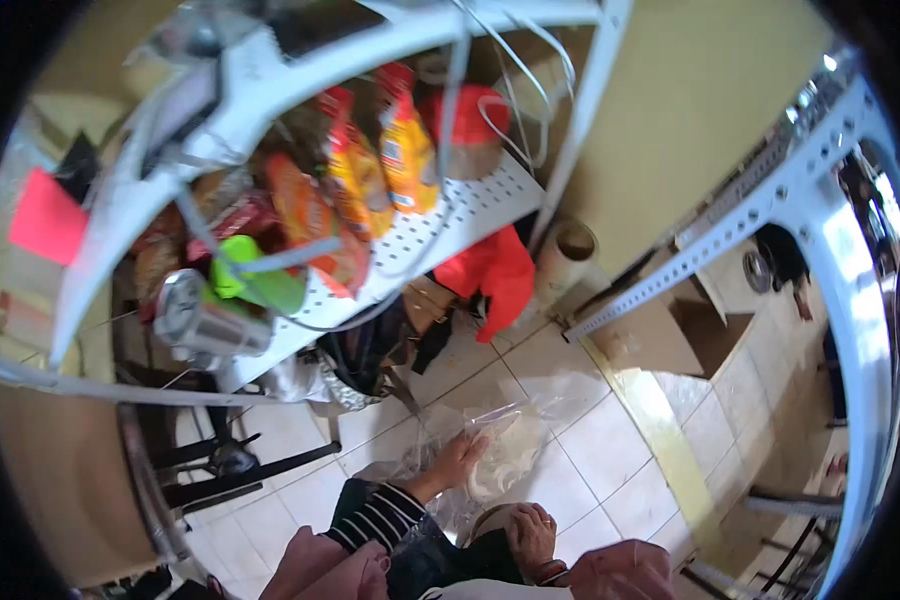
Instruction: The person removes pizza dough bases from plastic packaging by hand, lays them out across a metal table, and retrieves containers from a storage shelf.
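Note:
My left hand, below a black-and-white striped cuff, has its fingers closed on a clear plastic bag low over the floor tiles. Pale, cream-coloured contents show through the film; their kind cannot be made out. My right hand, with a ring on one finger, lies over a tan rounded surface near my dark-clothed legs. What that surface belongs to is unclear. Its fingers look laid out rather than clenched.
A white perforated shelf bears orange snack packets, a red-lidded jar, a green cup and a metal tumbler. A cardboard roll and an opened carton stand right. A white metal frame rises there.

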Demonstrator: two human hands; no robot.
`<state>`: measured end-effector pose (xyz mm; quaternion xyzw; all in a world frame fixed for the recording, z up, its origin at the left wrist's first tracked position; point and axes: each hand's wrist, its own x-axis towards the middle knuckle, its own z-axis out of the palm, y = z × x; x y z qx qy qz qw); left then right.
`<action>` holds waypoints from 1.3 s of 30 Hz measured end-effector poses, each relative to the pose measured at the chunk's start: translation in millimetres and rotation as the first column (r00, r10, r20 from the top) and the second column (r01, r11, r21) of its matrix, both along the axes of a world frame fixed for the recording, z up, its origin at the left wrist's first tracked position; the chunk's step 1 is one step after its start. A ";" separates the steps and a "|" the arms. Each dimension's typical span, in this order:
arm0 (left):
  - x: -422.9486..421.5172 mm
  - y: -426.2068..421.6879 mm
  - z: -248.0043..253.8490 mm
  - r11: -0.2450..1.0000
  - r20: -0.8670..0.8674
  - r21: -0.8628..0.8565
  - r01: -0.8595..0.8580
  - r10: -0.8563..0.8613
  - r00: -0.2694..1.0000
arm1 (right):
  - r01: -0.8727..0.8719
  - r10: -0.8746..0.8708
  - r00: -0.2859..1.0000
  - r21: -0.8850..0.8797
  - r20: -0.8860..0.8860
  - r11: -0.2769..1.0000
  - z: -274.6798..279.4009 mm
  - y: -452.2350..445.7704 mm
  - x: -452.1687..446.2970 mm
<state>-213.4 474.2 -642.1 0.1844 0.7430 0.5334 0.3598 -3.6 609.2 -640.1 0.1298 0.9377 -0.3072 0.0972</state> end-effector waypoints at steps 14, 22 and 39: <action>131.4 -87.8 375.2 0.991 -0.313 -0.066 -0.113 0.087 0.946 | 0.686 -0.875 0.470 -0.673 0.120 0.276 205.5 6.1 14.4; 216.4 -162.6 485.4 0.990 -0.309 0.036 -0.138 0.142 0.940 | 0.325 -0.325 0.921 -0.887 0.216 0.329 399.9 -21.2 7.3; 348.0 -414.6 547.6 0.790 -0.299 0.141 -0.596 0.608 0.735 | 0.021 0.143 0.989 -0.995 0.034 0.093 464.9 -247.3 27.1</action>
